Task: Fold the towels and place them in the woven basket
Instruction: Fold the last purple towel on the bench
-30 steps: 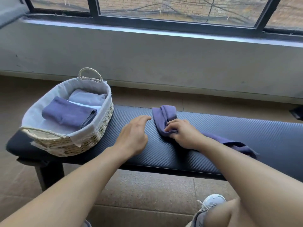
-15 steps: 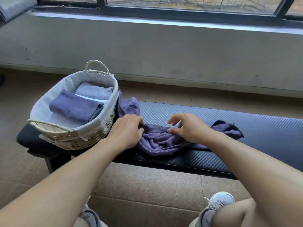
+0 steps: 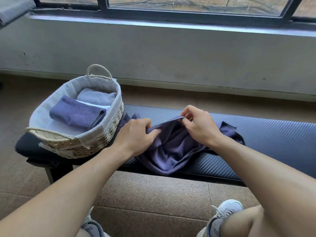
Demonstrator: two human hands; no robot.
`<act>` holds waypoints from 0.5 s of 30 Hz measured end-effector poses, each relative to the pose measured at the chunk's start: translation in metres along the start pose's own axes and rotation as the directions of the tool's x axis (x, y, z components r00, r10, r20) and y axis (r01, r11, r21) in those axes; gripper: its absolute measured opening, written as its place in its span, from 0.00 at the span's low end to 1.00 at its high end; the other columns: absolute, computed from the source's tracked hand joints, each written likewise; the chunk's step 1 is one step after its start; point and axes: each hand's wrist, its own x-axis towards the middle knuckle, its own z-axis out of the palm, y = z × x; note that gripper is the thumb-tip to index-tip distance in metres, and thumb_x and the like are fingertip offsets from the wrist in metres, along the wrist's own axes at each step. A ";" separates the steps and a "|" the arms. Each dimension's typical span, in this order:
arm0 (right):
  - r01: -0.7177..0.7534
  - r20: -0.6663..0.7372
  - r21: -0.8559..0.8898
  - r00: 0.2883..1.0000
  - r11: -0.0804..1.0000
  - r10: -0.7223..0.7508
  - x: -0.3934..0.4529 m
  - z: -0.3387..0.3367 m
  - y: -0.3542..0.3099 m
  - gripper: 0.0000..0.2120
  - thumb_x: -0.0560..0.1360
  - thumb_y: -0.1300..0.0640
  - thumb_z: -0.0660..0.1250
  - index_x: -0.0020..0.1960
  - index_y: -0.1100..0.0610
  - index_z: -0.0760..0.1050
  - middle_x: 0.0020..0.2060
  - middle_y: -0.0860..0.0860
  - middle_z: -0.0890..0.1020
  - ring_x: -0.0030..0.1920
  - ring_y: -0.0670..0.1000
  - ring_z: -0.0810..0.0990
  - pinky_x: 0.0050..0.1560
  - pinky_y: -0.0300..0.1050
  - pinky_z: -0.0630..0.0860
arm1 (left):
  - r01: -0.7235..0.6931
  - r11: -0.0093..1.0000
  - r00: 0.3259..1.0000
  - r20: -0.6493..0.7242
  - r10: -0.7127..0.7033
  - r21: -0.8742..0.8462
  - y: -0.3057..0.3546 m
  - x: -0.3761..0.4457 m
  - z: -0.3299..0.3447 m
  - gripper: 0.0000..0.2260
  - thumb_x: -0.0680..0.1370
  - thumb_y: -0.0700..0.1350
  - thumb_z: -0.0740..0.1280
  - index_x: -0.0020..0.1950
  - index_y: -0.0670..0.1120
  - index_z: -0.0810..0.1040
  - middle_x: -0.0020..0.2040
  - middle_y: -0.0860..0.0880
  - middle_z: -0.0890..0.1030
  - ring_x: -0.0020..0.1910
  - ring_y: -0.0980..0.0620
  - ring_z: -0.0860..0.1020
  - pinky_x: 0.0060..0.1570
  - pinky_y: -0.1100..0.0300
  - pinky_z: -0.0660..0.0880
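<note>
Left hand [image 3: 136, 134] and right hand [image 3: 200, 127] each grip the rumpled purple towel [image 3: 171, 151] on the desk [image 3: 265, 134]; the basket [image 3: 95, 142] beside it holds folded towels [image 3: 77, 112].

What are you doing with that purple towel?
A person sitting by a padded bench is folding towels. Both hands hold a rumpled purple towel that lies on the bench: the left hand grips its left part, and the right hand pinches its upper edge and lifts it. It is not folded yet. Next to it stands a woven basket with a folded purple towel and a folded light grey towel already inside.
</note>
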 end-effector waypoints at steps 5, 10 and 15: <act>-0.081 -0.142 0.003 0.987 0.997 0.080 0.004 -0.009 0.002 0.04 0.77 0.55 0.63 0.49 0.46 0.74 0.38 0.42 0.80 0.44 0.52 0.79 0.50 0.53 0.77 | -0.070 0.996 0.991 0.118 0.062 0.063 0.005 -0.008 0.000 0.24 0.76 0.61 0.69 0.32 0.46 0.65 0.28 0.52 0.72 0.31 0.52 0.71 0.39 0.53 0.69; -0.143 -0.165 -0.006 0.976 0.990 0.140 0.005 -0.014 0.008 0.03 0.77 0.52 0.63 0.48 0.47 0.75 0.37 0.44 0.80 0.43 0.52 0.78 0.50 0.53 0.77 | 0.035 0.999 0.998 0.050 -0.037 0.030 -0.005 -0.002 -0.003 0.21 0.76 0.57 0.70 0.33 0.46 0.66 0.29 0.51 0.74 0.36 0.44 0.75 0.42 0.52 0.74; -0.190 -0.199 0.017 0.962 0.982 0.190 0.008 -0.018 0.008 0.04 0.76 0.50 0.64 0.47 0.47 0.77 0.38 0.42 0.81 0.45 0.51 0.79 0.50 0.52 0.77 | 0.111 0.994 0.990 -0.082 -0.111 -0.001 -0.014 0.002 -0.010 0.13 0.76 0.58 0.70 0.41 0.51 0.73 0.37 0.49 0.80 0.44 0.41 0.79 0.45 0.51 0.75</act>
